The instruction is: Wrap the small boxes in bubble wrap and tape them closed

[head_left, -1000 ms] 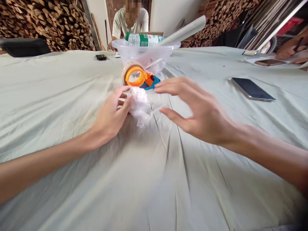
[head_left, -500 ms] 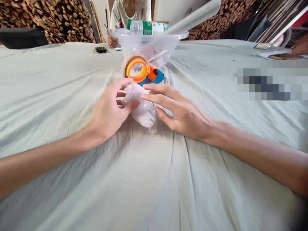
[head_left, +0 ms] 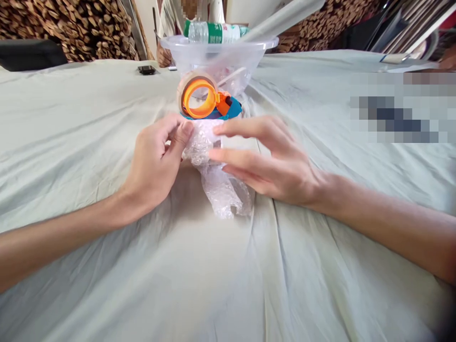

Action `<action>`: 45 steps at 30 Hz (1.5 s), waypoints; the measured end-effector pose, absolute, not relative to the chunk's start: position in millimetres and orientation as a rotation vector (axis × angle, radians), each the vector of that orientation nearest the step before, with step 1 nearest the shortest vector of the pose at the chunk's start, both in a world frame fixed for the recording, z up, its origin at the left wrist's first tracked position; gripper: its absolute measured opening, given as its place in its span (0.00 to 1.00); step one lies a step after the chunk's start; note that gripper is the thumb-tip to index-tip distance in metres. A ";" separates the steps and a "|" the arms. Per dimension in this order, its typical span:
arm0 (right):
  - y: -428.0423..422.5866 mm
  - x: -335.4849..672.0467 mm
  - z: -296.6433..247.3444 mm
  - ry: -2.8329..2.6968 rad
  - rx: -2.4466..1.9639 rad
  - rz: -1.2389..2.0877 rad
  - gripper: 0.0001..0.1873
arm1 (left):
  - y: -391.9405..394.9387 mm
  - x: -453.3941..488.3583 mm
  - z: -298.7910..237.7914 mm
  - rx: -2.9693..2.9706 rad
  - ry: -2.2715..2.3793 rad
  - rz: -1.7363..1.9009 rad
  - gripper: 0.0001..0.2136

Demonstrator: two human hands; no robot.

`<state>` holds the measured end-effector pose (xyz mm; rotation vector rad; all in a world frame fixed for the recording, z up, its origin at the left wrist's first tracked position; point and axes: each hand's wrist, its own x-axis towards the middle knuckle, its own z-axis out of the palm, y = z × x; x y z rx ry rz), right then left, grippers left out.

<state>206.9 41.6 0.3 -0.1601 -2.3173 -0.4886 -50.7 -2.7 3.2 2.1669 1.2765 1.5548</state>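
Crumpled clear bubble wrap (head_left: 226, 190) hangs between my hands in the middle of the view, its loose end trailing toward me. My left hand (head_left: 156, 156) pinches its upper left edge between thumb and fingers. My right hand (head_left: 274, 159) lies along its other side, fingers stretched out and apart, the fingertips over the wrap. Whether they press on it is hard to see. Just beyond stands a tape dispenser (head_left: 223, 102), orange and blue, carrying a roll of tape (head_left: 181, 92). The wrap covers part of its base.
A translucent plastic basin (head_left: 217, 50) stands behind the dispenser, with a green-labelled bottle (head_left: 213, 32) and a long white roll (head_left: 285, 19) across its top. A small black device (head_left: 147, 70) lies at the back left. A person (head_left: 174, 21) sits across the cloth-covered table (head_left: 171, 285).
The bubble wrap has opened out, and its loose end reaches closer to me. My left thumb has risen and closed against the fingers. My right fingers are more arched.
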 end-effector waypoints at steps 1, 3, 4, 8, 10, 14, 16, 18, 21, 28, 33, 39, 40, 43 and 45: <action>39.2 207.3 1.6 -2.325 -0.108 -0.549 0.17 | -2.7 -51.4 3.2 2.165 1.281 1.544 0.22; 36.2 207.8 3.3 -2.361 -0.053 -0.600 0.11 | -2.4 -52.6 2.7 2.101 1.264 1.526 0.18; 35.7 207.9 3.8 -2.386 -0.048 -0.600 0.11 | -1.8 -53.3 2.4 2.063 1.252 1.539 0.17; 37.2 207.2 3.7 -2.435 -0.046 -0.592 0.19 | 2.9 -56.5 1.5 2.114 1.237 1.581 0.18; 38.0 206.6 3.2 -2.450 -0.063 -0.584 0.23 | 4.3 -57.2 2.0 2.179 1.201 1.582 0.19; 38.2 206.7 1.1 -2.448 -0.141 -0.567 0.25 | 0.3 -52.8 3.3 2.109 1.246 1.547 0.20; 38.2 207.4 -0.6 -2.437 -0.202 -0.534 0.28 | -4.3 -49.1 3.8 2.075 1.240 1.551 0.21; 38.4 208.0 -2.2 -2.432 -0.252 -0.491 0.30 | -9.3 -45.8 4.5 2.048 1.226 1.541 0.16; 39.4 208.7 -4.0 -2.434 -0.280 -0.455 0.31 | -14.3 -42.6 5.8 2.032 1.213 1.476 0.09; 35.6 209.8 -2.3 -2.434 -0.321 -0.511 0.33 | -6.9 -43.7 5.5 2.024 1.323 1.358 0.19; 24.3 208.6 6.0 -2.393 -0.278 -0.652 0.27 | -4.0 -48.8 6.6 2.032 1.304 1.441 0.13; 25.5 205.8 4.0 -2.292 -0.349 -0.543 0.22 | -4.2 -48.9 3.1 2.074 1.320 1.470 0.22; 26.5 205.3 3.2 -2.250 -0.357 -0.498 0.21 | -4.3 -47.9 2.4 2.071 1.303 1.485 0.21; 28.3 204.6 2.3 -2.136 -0.357 -0.396 0.19 | -6.0 -44.9 2.4 2.048 1.287 1.497 0.15; 28.1 205.3 2.7 -2.126 -0.366 -0.379 0.21 | -8.1 -43.5 3.9 2.040 1.311 1.471 0.12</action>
